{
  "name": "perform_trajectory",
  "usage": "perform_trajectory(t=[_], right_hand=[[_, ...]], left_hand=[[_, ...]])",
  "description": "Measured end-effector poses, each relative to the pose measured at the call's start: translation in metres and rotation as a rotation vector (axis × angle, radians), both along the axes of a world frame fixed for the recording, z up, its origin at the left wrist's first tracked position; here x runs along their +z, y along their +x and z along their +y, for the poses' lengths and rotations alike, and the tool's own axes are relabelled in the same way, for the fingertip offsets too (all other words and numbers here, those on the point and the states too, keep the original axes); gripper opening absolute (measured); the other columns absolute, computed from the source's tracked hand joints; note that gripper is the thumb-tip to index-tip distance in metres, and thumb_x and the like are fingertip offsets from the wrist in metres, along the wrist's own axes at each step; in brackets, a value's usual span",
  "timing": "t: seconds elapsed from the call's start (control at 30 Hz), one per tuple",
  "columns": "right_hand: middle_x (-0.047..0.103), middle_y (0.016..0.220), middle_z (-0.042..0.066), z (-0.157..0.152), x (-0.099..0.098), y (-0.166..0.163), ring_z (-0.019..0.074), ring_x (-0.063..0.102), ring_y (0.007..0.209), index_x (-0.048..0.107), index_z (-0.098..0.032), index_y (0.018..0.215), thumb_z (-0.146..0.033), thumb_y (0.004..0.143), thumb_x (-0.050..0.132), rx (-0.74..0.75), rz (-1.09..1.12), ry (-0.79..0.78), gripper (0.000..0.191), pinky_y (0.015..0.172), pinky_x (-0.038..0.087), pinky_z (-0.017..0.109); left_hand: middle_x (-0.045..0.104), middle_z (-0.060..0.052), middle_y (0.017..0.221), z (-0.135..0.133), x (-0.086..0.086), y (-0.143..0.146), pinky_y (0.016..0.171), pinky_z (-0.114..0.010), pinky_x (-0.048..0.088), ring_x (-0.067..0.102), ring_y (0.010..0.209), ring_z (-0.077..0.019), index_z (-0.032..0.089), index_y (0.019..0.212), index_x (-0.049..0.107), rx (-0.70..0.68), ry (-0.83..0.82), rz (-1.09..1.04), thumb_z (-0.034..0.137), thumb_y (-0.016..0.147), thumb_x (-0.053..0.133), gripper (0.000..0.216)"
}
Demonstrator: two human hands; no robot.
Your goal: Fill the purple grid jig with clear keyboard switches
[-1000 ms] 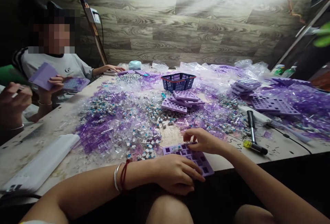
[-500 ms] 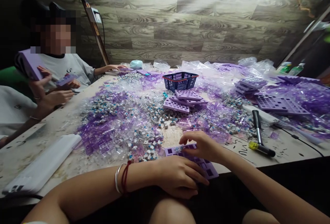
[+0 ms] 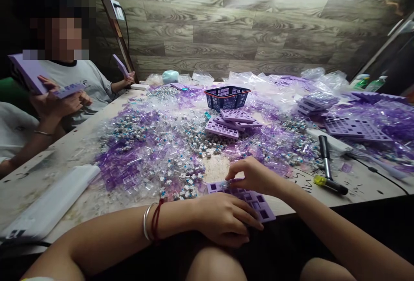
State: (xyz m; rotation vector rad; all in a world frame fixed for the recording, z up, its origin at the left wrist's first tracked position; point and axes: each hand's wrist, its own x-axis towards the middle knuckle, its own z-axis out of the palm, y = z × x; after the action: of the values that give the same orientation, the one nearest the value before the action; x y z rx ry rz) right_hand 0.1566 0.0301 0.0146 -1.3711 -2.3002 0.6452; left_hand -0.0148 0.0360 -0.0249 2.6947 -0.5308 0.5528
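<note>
A person's right hand (image 3: pixel 249 175) bends over the far edge of a purple plate (image 3: pixel 261 207), finger and thumb drawn narrow at a small clear piece (image 3: pixel 224 184) — whether it is pinched cannot be told. The left hand (image 3: pixel 226 220), its wrist ringed by a silver bangle (image 3: pixel 146 223) and a red cord (image 3: pixel 156 220), holds the plate's near side, at the edge of a pale table (image 3: pixel 216 171). Beyond spread heaps of small white-and-blue parts (image 3: pixel 190 143) and purple caps (image 3: pixel 124 160); a stack of plates (image 3: pixel 223 129) lies before a dark basket (image 3: pixel 226 98). A hammer (image 3: pixel 326 160) rests to the right. At far left, a co-worker (image 3: pixel 77 74) in white raises a thin purple panel (image 3: pixel 119 64).
</note>
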Motion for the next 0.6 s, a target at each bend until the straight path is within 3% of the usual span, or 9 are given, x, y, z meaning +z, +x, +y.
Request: perform_trajectory(t=[0.23,0.3,0.33,0.4,0.5,0.6], right_hand=[[0.074,0.079,0.004,0.004,0.007,-0.009,0.0149,0.067,0.068,0.074,-0.018,0.097,-0.007,0.065,0.072,-0.035,-0.154,-0.01,0.034,0.062,0.045,0.021],[0.073,0.079,0.004,0.004,0.009,-0.012,0.0148,0.066,0.066,0.072,-0.017,0.1,-0.006,0.065,0.071,-0.029,-0.166,0.002,0.037,0.06,0.044,0.021],[0.073,0.077,0.004,0.005,0.01,-0.013,0.0144,0.065,0.065,0.073,-0.016,0.099,-0.004,0.065,0.068,-0.021,-0.175,0.015,0.036,0.059,0.043,0.02],[0.071,0.069,0.002,0.005,0.014,-0.016,0.0131,0.062,0.06,0.073,-0.015,0.084,-0.002,0.065,0.062,0.017,-0.209,0.035,0.025,0.054,0.039,0.019],[0.065,0.06,0.0,0.005,0.019,-0.019,0.0116,0.057,0.057,0.066,-0.013,0.067,0.001,0.061,0.058,0.056,-0.245,0.037,0.017,0.05,0.032,0.019],[0.067,0.072,0.001,0.006,0.02,-0.019,0.0124,0.057,0.063,0.063,-0.013,0.096,0.006,0.057,0.058,0.032,-0.163,0.026,0.044,0.053,0.035,0.019]], left_hand=[[0.068,-0.006,0.112,0.0,-0.002,0.0,0.097,-0.025,0.046,0.059,0.11,-0.0179,0.014,0.076,0.066,-0.004,0.026,-0.039,0.021,0.089,0.042,0.028],[0.072,-0.006,0.099,-0.001,0.001,-0.001,0.088,-0.024,0.05,0.064,0.096,-0.0156,0.015,0.075,0.064,0.017,0.019,-0.099,0.022,0.088,0.044,0.025],[0.072,-0.005,0.088,-0.001,0.003,-0.002,0.08,-0.025,0.051,0.065,0.084,-0.0144,0.017,0.072,0.062,0.084,0.012,-0.144,0.023,0.087,0.045,0.024],[0.066,-0.003,0.068,0.0,0.008,-0.004,0.068,-0.029,0.049,0.06,0.066,-0.0141,0.018,0.066,0.056,0.361,-0.012,-0.23,0.03,0.086,0.047,0.025],[0.062,-0.005,0.074,0.006,0.012,-0.005,0.066,-0.033,0.046,0.057,0.072,-0.0184,0.018,0.075,0.054,0.814,-0.014,-0.243,0.037,0.083,0.05,0.021],[0.062,-0.007,0.085,0.013,0.014,-0.004,0.068,-0.036,0.044,0.056,0.079,-0.0216,0.016,0.087,0.055,0.96,0.107,-0.093,0.033,0.077,0.052,0.02]])
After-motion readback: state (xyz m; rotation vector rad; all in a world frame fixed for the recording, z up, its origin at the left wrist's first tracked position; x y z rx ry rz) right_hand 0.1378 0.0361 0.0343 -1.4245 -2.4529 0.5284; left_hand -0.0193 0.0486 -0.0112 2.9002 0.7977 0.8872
